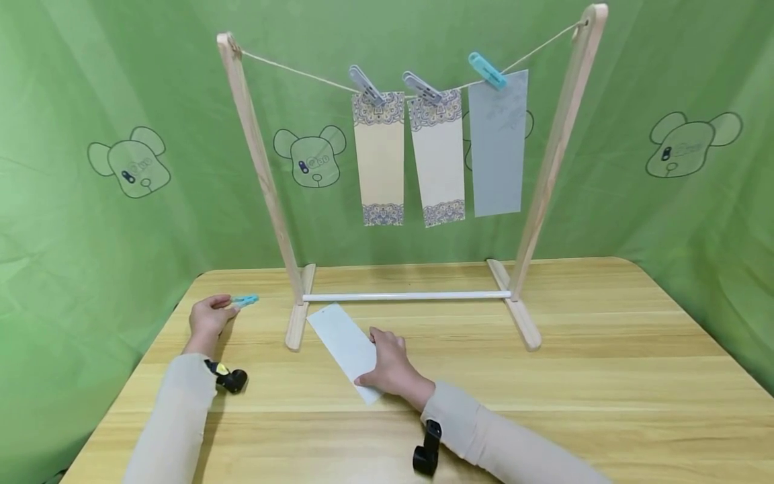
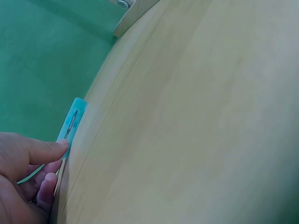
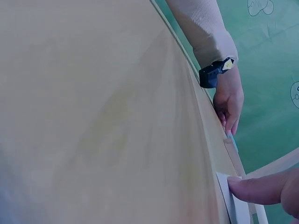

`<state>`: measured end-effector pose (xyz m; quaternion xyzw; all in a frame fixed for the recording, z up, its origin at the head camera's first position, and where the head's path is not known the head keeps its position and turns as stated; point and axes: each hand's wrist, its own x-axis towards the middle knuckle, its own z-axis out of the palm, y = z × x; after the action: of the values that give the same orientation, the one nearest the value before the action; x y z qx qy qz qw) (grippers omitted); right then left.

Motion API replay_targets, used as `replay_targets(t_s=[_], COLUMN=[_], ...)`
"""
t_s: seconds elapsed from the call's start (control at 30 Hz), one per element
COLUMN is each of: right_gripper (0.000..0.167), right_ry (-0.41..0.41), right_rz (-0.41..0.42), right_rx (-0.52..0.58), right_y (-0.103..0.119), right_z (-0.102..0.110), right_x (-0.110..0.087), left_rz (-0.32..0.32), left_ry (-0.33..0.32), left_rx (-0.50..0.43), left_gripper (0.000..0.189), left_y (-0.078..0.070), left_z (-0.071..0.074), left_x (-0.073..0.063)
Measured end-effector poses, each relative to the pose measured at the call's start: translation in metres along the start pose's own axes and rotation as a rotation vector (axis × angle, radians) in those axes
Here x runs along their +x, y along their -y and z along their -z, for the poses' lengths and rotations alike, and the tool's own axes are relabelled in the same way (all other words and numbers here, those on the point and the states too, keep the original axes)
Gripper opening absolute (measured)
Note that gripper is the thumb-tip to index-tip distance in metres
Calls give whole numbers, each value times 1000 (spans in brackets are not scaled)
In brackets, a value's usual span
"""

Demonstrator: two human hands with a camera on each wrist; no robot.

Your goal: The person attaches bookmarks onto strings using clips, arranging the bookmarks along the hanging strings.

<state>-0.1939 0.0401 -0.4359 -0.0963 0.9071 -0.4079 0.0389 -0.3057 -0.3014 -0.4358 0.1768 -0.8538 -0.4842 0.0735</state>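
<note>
At the left of the table, my left hand (image 1: 208,319) pinches one end of a turquoise clothespin (image 1: 245,300) between thumb and fingers. The left wrist view shows the same clothespin (image 2: 74,122) with its metal spring, thumb laid along it. My right hand (image 1: 392,365) grips a pale blue-white paper card (image 1: 345,341) across its near end, thumb on one long edge and fingers on the other. The card has a small hole at its far end and lies slanted, close over the table. In the right wrist view the thumb (image 3: 257,189) presses the card's edge.
A wooden frame (image 1: 260,161) stands at the back, joined by a white rod (image 1: 405,296). From its string (image 1: 296,69) hang a cream card (image 1: 379,161), a white card (image 1: 438,161) and a grey-blue card (image 1: 498,151), each under a clothespin. A green curtain (image 1: 199,81) is behind.
</note>
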Motion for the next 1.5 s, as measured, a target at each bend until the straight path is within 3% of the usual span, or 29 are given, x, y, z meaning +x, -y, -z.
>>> replay_targets(t_s=[0.17,0.43,0.97,1.5], right_gripper=[90,106,91,94], right_ry=[-5,-31,23,32], right_rz=[11,14,-10,-20], right_rx=[4,-66,-102,-81], right_y=[-2,1,8,7], right_z=[0,-6,1,2], right_x=[-1,-2,8,8], left_rz=[1,8,6,-14], left_ry=[13,6,2,1], left_rx=[3,-10,25,18], left_gripper=[44,44,43,46], left_y=[0,-1,-4,0], left_z=[0,-2,-3,-3], left_x=[1,2,2,-1])
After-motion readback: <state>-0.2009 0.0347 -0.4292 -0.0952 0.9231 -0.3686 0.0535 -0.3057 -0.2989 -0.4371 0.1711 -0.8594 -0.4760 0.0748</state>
